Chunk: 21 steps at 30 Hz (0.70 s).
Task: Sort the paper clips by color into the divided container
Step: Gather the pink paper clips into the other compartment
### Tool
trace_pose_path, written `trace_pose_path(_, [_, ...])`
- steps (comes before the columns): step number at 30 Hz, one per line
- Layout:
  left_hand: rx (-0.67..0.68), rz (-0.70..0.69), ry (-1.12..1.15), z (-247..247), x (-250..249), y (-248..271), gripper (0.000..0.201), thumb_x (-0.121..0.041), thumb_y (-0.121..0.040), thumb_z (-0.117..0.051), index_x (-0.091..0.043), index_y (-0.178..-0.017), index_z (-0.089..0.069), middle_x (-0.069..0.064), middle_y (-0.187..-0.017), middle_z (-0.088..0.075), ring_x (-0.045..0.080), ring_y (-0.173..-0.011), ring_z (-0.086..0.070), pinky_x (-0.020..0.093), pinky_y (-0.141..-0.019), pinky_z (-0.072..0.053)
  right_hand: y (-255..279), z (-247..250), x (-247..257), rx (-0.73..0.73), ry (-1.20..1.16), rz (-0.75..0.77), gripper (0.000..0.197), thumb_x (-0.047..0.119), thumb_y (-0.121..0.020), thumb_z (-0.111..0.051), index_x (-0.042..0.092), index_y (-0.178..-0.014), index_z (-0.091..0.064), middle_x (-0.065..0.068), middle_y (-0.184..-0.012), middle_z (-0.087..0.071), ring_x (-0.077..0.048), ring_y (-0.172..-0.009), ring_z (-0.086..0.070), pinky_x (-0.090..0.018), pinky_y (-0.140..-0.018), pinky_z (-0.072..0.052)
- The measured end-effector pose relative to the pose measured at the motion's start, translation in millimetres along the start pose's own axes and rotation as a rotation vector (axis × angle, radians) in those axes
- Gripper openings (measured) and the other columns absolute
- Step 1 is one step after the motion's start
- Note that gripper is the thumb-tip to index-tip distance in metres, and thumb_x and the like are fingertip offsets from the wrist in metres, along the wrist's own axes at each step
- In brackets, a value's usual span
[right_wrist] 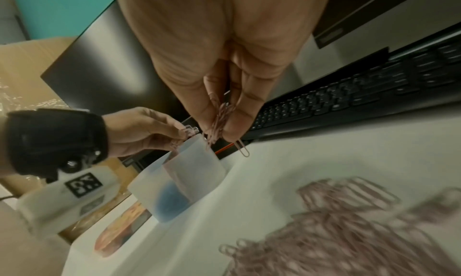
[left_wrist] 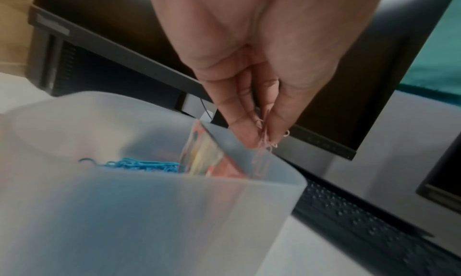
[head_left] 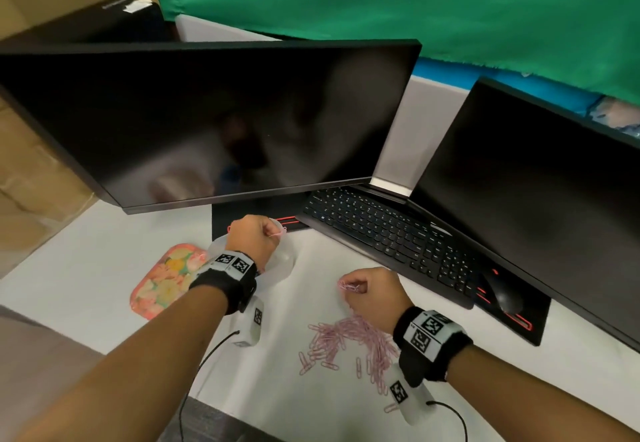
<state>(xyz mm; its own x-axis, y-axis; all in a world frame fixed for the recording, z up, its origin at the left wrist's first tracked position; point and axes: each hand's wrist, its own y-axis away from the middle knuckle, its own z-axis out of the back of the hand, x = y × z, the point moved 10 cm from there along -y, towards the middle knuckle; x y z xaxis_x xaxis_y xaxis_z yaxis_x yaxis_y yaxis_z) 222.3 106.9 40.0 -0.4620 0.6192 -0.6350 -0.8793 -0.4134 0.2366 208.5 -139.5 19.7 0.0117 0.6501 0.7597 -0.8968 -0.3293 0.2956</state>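
The left hand [left_wrist: 252,67] pinches pink clips [left_wrist: 265,140] over the frosted divided container [left_wrist: 149,211] holding blue clips [left_wrist: 142,165], while the right hand [head_left: 375,294] pinches a bunch [head_left: 349,286] above the desk's pink pile [head_left: 349,341]; a loose dangling clip could likely drop outside or into the blue section.

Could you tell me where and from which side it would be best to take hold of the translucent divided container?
Probably grip the container by its outer wall near the rim, from the side facing the pink clips. It stands upright with an open top, and the left hand holds clips over it.
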Motion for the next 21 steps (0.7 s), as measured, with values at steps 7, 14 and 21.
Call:
trace_pose_path(7, [-0.1, 0.07, 0.023, 13.6, 19.8, -4.4, 0.014, -0.015, -0.089, -0.058, -0.019, -0.087, -0.072, 0.002, -0.095, -0.069, 0.023, -0.089, -0.064, 0.026, -0.074, -0.047, -36.5, -22.5, 83.5, 0.025, 0.07, 0.184, 0.012, 0.011, -0.081, -0.068, 0.012, -0.091, -0.076, 0.0, -0.081, -0.074, -0.01, -0.067, -0.065, -0.019, -0.072, -0.054])
trace_pose_path(14, [-0.182, 0.079, 0.102, 45.3, 45.1, 6.8, 0.019, -0.009, -0.087, -0.056, -0.02, -0.079, -0.068, -0.001, -0.088, -0.069, 0.017, -0.083, -0.059, 0.025, -0.074, -0.045, -91.2, -67.4, 126.1, 0.081, 0.175, 0.206, 0.015, 0.013, -0.082, -0.068, 0.016, -0.094, -0.076, -0.005, -0.092, -0.073, -0.018, -0.083, -0.067, -0.03, -0.08, -0.058])
trace_pose_path(21, [-0.161, -0.026, 0.11, 47.1, 49.7, 24.5, 0.022, -0.01, -0.086, -0.055, -0.025, -0.074, -0.065, -0.006, -0.077, -0.067, 0.015, -0.077, -0.064, 0.024, -0.07, -0.051, -115.0, -100.2, 116.0, 0.15, 0.346, 0.153, 0.029, 0.012, -0.084, -0.065, 0.016, -0.112, -0.07, -0.006, -0.115, -0.068, -0.024, -0.098, -0.067, -0.034, -0.089, -0.055])
